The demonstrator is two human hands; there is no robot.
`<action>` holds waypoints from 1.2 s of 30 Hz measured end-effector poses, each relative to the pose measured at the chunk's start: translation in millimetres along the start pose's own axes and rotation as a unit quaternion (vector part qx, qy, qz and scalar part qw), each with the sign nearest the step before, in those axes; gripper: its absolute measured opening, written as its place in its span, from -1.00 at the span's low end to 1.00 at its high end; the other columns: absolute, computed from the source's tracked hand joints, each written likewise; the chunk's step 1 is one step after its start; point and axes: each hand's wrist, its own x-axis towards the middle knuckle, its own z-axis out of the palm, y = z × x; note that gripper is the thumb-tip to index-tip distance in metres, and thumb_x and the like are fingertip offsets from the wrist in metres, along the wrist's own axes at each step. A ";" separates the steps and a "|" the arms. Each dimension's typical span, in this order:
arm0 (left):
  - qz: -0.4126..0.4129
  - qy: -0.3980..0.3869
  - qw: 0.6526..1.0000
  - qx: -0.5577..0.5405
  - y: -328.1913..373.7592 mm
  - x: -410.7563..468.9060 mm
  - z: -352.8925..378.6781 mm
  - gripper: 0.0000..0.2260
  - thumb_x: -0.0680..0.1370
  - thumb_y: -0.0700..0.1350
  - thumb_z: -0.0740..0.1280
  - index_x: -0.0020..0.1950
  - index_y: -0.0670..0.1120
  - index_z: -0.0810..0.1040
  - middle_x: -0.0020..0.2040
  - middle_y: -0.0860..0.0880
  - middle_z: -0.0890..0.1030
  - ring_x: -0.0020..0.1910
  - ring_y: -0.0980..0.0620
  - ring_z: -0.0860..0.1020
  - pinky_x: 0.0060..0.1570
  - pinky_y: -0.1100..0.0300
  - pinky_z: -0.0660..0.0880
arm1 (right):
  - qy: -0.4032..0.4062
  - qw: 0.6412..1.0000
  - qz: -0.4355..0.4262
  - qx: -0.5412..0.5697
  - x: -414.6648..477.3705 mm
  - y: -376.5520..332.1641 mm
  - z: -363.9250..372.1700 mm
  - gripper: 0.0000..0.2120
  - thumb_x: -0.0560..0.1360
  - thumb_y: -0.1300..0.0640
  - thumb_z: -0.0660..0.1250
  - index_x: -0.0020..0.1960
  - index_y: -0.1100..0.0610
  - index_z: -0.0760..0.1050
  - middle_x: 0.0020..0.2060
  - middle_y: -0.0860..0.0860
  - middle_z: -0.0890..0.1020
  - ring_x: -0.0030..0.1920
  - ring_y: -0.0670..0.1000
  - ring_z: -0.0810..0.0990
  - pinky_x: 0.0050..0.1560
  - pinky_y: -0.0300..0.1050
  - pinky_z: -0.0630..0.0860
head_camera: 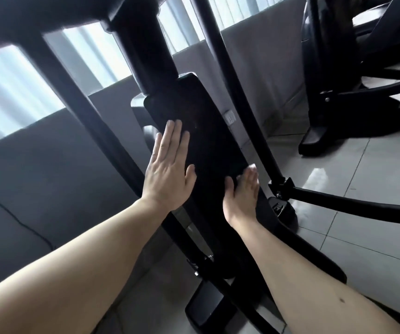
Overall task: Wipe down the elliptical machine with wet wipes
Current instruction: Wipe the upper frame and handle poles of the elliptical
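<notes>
The elliptical machine's black front housing (210, 131) runs down the middle of the head view, below its thick upright post (146, 51). My left hand (167, 174) lies flat on the housing's left side, fingers straight and together, pointing up. My right hand (242, 196) presses edge-on against the housing's lower right edge with straight fingers. A small pale patch shows at its fingertips; I cannot tell whether it is a wipe. No wipe is plainly visible.
A black swing bar (240, 92) slants down to a pivot (282, 185) right of my right hand. Another black machine (334, 100) stands at the upper right on the glossy tiled floor (363, 179). Behind are a grey wall (37, 165) and a wall socket (229, 116).
</notes>
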 end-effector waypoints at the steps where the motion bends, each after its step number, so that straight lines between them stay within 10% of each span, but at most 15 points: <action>1: -0.006 -0.002 1.000 0.005 2.0 0.5 2.0 -0.33 0.61 -0.02 0.22 0.64 -0.24 0.07 0.67 -0.17 -0.12 0.65 -0.09 -0.23 0.62 -0.14 -0.07 | -0.006 0.999 0.033 0.008 -1.3 1.1 -0.3 -0.29 0.72 -0.16 -0.07 0.63 0.18 -0.34 0.64 0.08 -0.30 0.62 -0.01 -0.35 0.61 -0.03 -0.34; 11: -0.003 0.036 0.999 0.011 3.0 0.7 18.8 -0.32 0.55 -0.09 0.11 0.63 -0.30 0.04 0.66 -0.24 -0.08 0.65 -0.17 -0.18 0.60 -0.22 -0.05 | 0.002 0.988 -0.156 -0.001 25.6 -64.2 -3.5 -0.34 0.71 -0.14 -0.13 0.64 0.12 -0.34 0.62 0.01 -0.35 0.59 -0.05 -0.41 0.55 -0.11 -0.44; 20: -0.027 0.004 0.998 0.054 11.2 1.9 24.2 -0.28 0.58 -0.07 0.12 0.64 -0.30 -0.11 0.65 -0.25 -0.22 0.62 -0.18 -0.30 0.60 -0.22 -0.15 | -0.060 0.982 0.180 0.003 -28.3 65.8 1.4 -0.21 0.67 -0.29 -0.11 0.62 0.17 -0.38 0.63 0.10 -0.33 0.62 0.03 -0.33 0.59 -0.02 -0.35; 30: -0.007 -0.023 0.998 0.058 7.6 -5.2 5.9 -0.33 0.63 -0.07 0.10 0.65 -0.25 -0.10 0.66 -0.19 -0.23 0.63 -0.12 -0.28 0.61 -0.15 -0.10 | -0.017 0.986 -0.163 -0.013 -20.3 -34.5 13.7 -0.28 0.68 -0.16 -0.14 0.62 0.17 -0.40 0.61 0.03 -0.40 0.59 -0.05 -0.42 0.59 -0.06 -0.37; 36: -0.005 -0.049 0.996 0.075 5.3 -19.0 -4.9 -0.17 0.47 -0.25 0.28 0.67 -0.17 -0.07 0.66 -0.12 -0.25 0.63 -0.07 -0.29 0.62 -0.12 -0.10 | -0.016 0.998 0.060 -0.012 -56.2 28.6 24.1 -0.22 0.70 -0.21 -0.03 0.61 0.17 -0.41 0.61 0.08 -0.37 0.62 0.04 -0.35 0.61 -0.02 -0.33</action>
